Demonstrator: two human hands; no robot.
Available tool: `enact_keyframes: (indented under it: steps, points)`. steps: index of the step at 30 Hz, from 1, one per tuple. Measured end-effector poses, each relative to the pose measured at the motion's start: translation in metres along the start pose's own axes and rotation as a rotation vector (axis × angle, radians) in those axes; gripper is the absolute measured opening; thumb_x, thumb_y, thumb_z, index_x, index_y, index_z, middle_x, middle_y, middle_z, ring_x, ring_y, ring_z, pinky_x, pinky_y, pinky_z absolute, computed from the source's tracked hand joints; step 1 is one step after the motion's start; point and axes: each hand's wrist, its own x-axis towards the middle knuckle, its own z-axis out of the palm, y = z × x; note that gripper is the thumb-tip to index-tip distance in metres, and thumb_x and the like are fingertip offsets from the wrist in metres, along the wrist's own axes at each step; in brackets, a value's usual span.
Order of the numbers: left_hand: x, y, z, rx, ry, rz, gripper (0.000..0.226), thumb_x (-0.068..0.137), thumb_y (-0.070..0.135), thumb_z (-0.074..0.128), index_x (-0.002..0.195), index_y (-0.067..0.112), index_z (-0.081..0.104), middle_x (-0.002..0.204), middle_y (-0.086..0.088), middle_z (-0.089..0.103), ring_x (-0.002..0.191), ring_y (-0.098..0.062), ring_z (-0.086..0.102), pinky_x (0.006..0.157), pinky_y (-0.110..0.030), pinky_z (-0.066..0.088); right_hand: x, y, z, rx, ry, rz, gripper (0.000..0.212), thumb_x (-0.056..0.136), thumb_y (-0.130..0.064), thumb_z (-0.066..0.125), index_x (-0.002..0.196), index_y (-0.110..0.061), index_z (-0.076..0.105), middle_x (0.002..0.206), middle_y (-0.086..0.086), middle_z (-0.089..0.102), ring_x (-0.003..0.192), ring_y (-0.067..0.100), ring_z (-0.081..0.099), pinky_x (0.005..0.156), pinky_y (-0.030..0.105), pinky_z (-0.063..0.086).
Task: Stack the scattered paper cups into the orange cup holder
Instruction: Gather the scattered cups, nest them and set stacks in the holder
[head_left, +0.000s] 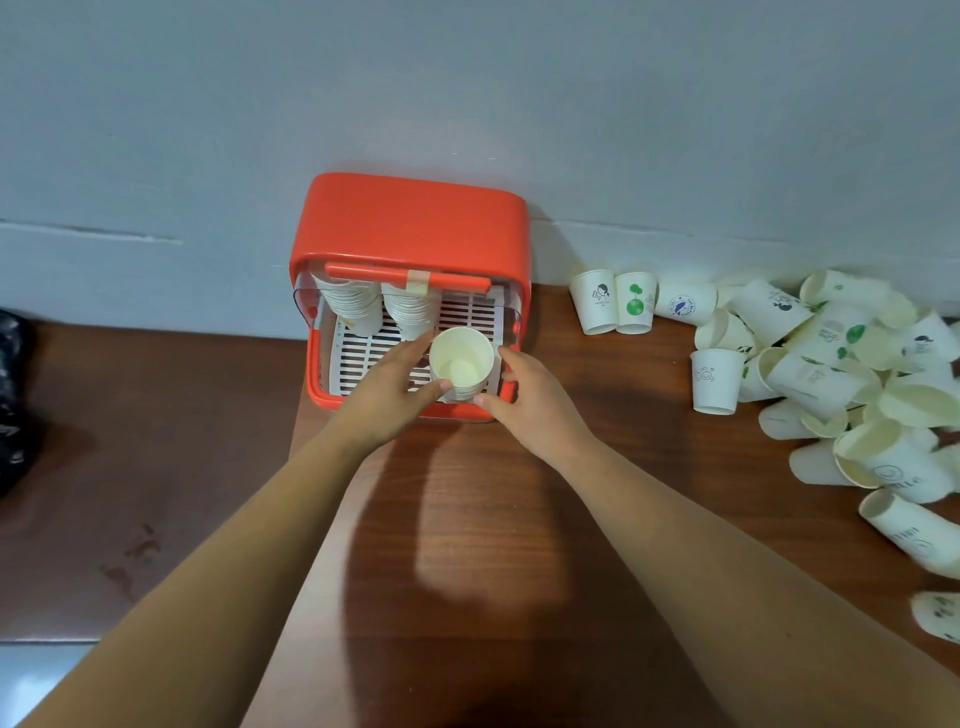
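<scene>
paper cup (461, 364) in left hand (392, 387), right hand (527, 397)

The cup holder (410, 218) is bright orange-red. Its inner tray (363, 358) is white with rows of dark slits, and beige tape (418, 280) wraps its orange bar. The paper cup (461, 364) is cream inside. The scattered cups (831, 374) are white and cream, some with green leaf prints, one with a black figure (595, 301), one with a blue emblem (683, 304). The worktop (493, 519) is reddish-brown wood grain.
</scene>
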Motion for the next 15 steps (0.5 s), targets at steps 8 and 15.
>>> enact_keyframes:
  steps: [8, 15]
  points:
    - [-0.061, 0.025, 0.052, -0.324, 0.209, -0.162, 0.011, 0.094, 0.012, 0.063, 0.102, 0.018, 0.059, 0.106, -0.011, 0.063, 0.086, -0.009, 0.058, 0.075, -0.015, 0.044, -0.056, 0.074, -0.067, -0.114, 0.095, 0.225, 0.061, 0.091, -0.043, 0.064, 0.142, -0.016, 0.046, 0.141, 0.004, 0.051, 0.126, 0.016, 0.053, 0.107, 0.037, 0.044]
    - [-0.022, 0.090, 0.120, -0.242, -0.048, -0.049, 0.009, 0.093, 0.011, 0.063, 0.100, 0.017, 0.062, 0.093, 0.002, 0.064, 0.085, -0.005, 0.058, 0.078, -0.017, 0.044, -0.069, 0.153, -0.136, -0.304, 0.234, 0.384, 0.057, 0.091, -0.036, 0.064, 0.135, -0.002, 0.048, 0.130, 0.018, 0.048, 0.118, 0.034, 0.052, 0.099, 0.042, 0.043]
